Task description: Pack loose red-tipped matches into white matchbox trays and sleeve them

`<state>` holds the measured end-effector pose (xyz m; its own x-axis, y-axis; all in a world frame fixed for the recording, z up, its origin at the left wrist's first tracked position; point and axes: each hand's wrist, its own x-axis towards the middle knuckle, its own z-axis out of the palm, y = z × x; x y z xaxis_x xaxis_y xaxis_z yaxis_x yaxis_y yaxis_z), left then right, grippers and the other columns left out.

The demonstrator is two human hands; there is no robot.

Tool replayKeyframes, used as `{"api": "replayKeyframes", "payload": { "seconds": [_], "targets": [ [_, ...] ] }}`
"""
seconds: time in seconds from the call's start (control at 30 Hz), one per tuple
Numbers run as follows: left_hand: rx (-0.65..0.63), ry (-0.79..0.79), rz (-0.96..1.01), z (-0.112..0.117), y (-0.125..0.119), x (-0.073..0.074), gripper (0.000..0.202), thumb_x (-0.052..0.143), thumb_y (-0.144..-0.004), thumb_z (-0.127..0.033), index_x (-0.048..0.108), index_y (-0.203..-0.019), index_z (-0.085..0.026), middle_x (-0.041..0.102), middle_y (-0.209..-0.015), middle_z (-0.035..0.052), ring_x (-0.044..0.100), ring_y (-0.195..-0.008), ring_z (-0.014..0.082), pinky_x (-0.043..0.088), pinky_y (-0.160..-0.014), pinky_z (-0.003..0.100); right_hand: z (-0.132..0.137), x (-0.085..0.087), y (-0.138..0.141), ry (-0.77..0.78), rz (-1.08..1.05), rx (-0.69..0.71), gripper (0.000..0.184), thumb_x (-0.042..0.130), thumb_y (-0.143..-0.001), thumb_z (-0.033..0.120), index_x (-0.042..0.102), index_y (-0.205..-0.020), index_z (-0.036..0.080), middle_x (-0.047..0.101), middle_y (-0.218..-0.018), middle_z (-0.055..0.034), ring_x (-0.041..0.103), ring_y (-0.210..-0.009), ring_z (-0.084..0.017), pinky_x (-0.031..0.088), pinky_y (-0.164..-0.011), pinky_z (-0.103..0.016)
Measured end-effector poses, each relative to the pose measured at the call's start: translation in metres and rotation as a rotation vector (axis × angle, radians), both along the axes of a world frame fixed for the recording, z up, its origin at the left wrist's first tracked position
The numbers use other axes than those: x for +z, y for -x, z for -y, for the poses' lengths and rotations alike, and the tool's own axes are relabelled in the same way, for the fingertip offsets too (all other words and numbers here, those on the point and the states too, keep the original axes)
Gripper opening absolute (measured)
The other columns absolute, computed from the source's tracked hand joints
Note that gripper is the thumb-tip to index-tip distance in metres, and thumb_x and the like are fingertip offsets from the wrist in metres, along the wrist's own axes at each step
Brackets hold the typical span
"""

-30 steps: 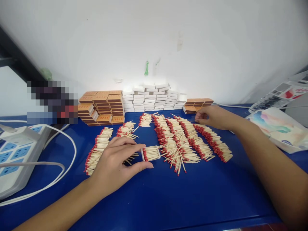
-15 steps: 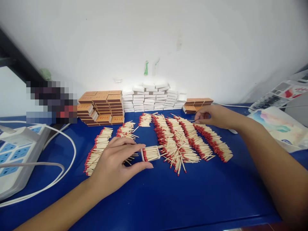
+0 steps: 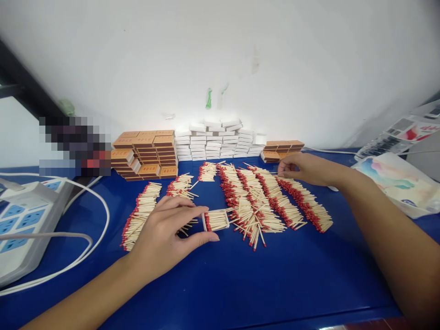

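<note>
My left hand point(image 3: 172, 227) curves round the left end of a small white matchbox tray point(image 3: 216, 220), index finger at its upper corner and thumb by its near side. Red-headed matches fill the tray, their heads to the left. Over at the right, my right hand point(image 3: 295, 167) has its fingertips pinched together at the far end of the match rows, and a thin match pokes out leftward from them. Below that hand runs a slanting row of matches point(image 3: 311, 204). A loose, crossed heap of matches point(image 3: 252, 224) lies just right of the tray.
Orange matchboxes point(image 3: 144, 153) are stacked at the back left, white trays point(image 3: 213, 142) in the middle, and a few more orange boxes point(image 3: 283, 146) at right. A power strip point(image 3: 37, 229) with white cables stands left. A tissue pack point(image 3: 398, 181) lies right on the blue table point(image 3: 220, 284).
Almost nothing differs. Both hands stay in place, and the tray and matches lie as before; the view has shifted very slightly.
</note>
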<state>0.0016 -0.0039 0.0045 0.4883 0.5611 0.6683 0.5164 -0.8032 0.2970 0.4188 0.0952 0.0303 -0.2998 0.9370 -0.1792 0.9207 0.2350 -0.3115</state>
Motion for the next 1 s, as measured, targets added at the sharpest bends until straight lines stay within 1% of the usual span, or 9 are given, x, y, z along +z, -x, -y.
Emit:
{"api": "replayKeyframes", "payload": {
  "seconds": [0.13,0.33,0.47,0.53,0.63,0.73,0.87,1.0],
  "targets": [
    [-0.003,0.001,-0.008,0.000,0.000,0.001,0.040,0.090,-0.081,-0.044,0.081,-0.110,-0.018,0.080,-0.096,0.0088,0.075,-0.089,0.0236,0.059,-0.084,0.038,0.002,0.002,0.000,0.020,0.020,-0.016,0.023,0.056,-0.091,0.040,0.066,-0.084,0.020,0.074,-0.085,-0.0122,0.060,-0.074,-0.022,0.043,-0.068,-0.037],
    [-0.009,0.003,-0.002,0.000,0.000,-0.001,0.041,0.091,-0.080,-0.043,0.080,-0.110,-0.017,0.080,-0.095,0.0089,0.075,-0.089,0.0234,0.059,-0.085,0.038,-0.001,-0.001,-0.001,0.001,0.012,-0.030,0.021,0.057,-0.091,0.037,0.066,-0.089,0.019,0.075,-0.088,-0.0126,0.062,-0.076,-0.023,0.044,-0.068,-0.037],
    [-0.006,0.005,-0.002,0.000,0.000,-0.001,0.041,0.090,-0.080,-0.044,0.080,-0.110,-0.019,0.080,-0.096,0.0083,0.075,-0.089,0.0234,0.060,-0.084,0.039,-0.004,-0.005,-0.003,-0.060,0.028,-0.046,0.021,0.059,-0.091,0.039,0.067,-0.097,0.020,0.074,-0.085,-0.0091,0.062,-0.073,-0.022,0.043,-0.066,-0.035],
    [-0.005,0.007,-0.001,0.000,0.000,0.000,0.041,0.090,-0.080,-0.045,0.080,-0.110,-0.019,0.080,-0.096,0.0084,0.075,-0.089,0.0234,0.060,-0.084,0.039,-0.006,-0.007,-0.004,-0.087,0.033,-0.033,0.021,0.059,-0.091,0.041,0.068,-0.095,0.022,0.072,-0.081,-0.0066,0.061,-0.070,-0.020,0.042,-0.064,-0.034],
    [-0.009,0.003,-0.002,0.000,0.000,0.001,0.041,0.090,-0.080,-0.044,0.080,-0.110,-0.018,0.080,-0.096,0.0090,0.075,-0.089,0.0235,0.060,-0.084,0.039,-0.008,-0.010,-0.003,-0.102,0.020,-0.016,0.024,0.060,-0.091,0.045,0.068,-0.087,0.023,0.072,-0.077,-0.0054,0.059,-0.067,-0.019,0.041,-0.063,-0.033],
    [-0.011,-0.002,-0.003,0.000,0.000,0.001,0.040,0.091,-0.080,-0.043,0.080,-0.110,-0.019,0.080,-0.095,0.0086,0.075,-0.089,0.0237,0.059,-0.084,0.039,-0.008,-0.012,-0.002,-0.119,0.024,-0.005,0.027,0.058,-0.092,0.046,0.067,-0.083,0.023,0.072,-0.076,-0.0058,0.058,-0.067,-0.019,0.040,-0.064,-0.033],
    [-0.009,0.000,0.003,0.000,0.001,0.001,0.040,0.091,-0.080,-0.043,0.080,-0.110,-0.019,0.080,-0.096,0.0088,0.075,-0.089,0.0236,0.059,-0.085,0.039,-0.007,-0.011,-0.001,-0.113,0.054,-0.022,0.024,0.055,-0.093,0.041,0.064,-0.081,0.022,0.073,-0.077,-0.0092,0.058,-0.069,-0.020,0.041,-0.066,-0.035],
    [-0.011,-0.001,0.006,0.000,0.001,0.000,0.041,0.090,-0.080,-0.044,0.080,-0.111,-0.019,0.080,-0.095,0.0089,0.075,-0.089,0.0240,0.059,-0.085,0.040,-0.005,-0.009,0.001,-0.072,0.042,-0.052,0.020,0.056,-0.091,0.037,0.065,-0.089,0.020,0.075,-0.084,-0.0111,0.060,-0.073,-0.021,0.042,-0.067,-0.036]
  ]
}}
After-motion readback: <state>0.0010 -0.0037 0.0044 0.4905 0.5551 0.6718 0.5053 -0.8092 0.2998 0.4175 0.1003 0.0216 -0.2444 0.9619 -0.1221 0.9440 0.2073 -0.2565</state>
